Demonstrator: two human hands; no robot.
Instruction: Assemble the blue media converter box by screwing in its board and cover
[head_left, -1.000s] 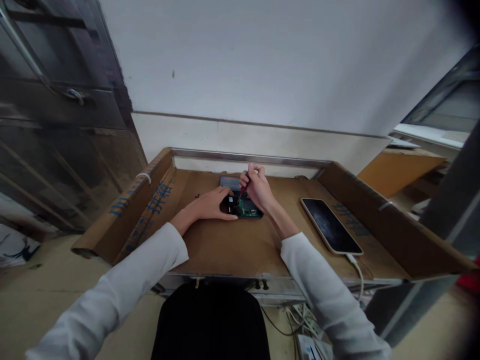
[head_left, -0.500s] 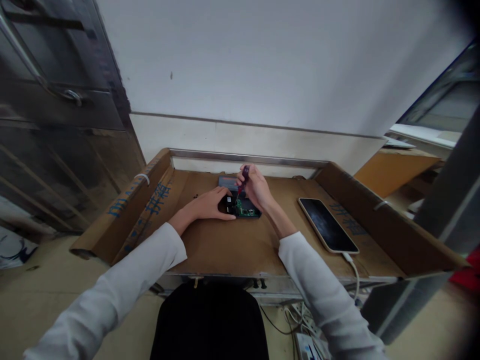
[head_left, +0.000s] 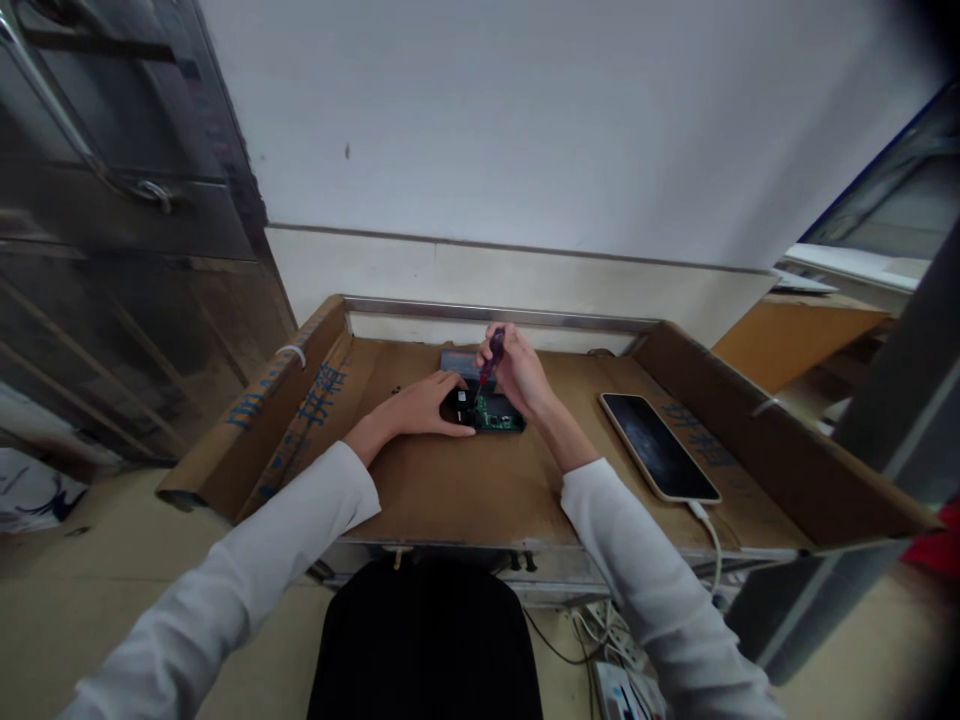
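Observation:
A small black electronic device (head_left: pixel 513 424) lies opened on the cardboard, with a green circuit board (head_left: pixel 492 412) showing inside. My left hand (head_left: pixel 427 404) grips its left end between thumb and fingers. In my right hand (head_left: pixel 520 372) is a screwdriver (head_left: pixel 494 356) with a dark red handle, held tilted. Its tip points down at the board near the left part of the device; whether it touches a screw is too small to tell. Behind the device lies a grey, flat case part (head_left: pixel 459 362), partly hidden by my hands.
Cardboard (head_left: pixel 450 490) with raised side flaps lines the table. A phone (head_left: pixel 660 447) with a white cable (head_left: pixel 709 525) plugged in lies to the right. Tiny dark pieces (head_left: pixel 396 389) sit left of the device. A white wall stands behind, a metal door (head_left: pixel 127 270) at left.
The view has shifted slightly. The screwdriver handle leans a little more to the right, while my left hand keeps its hold on the device.

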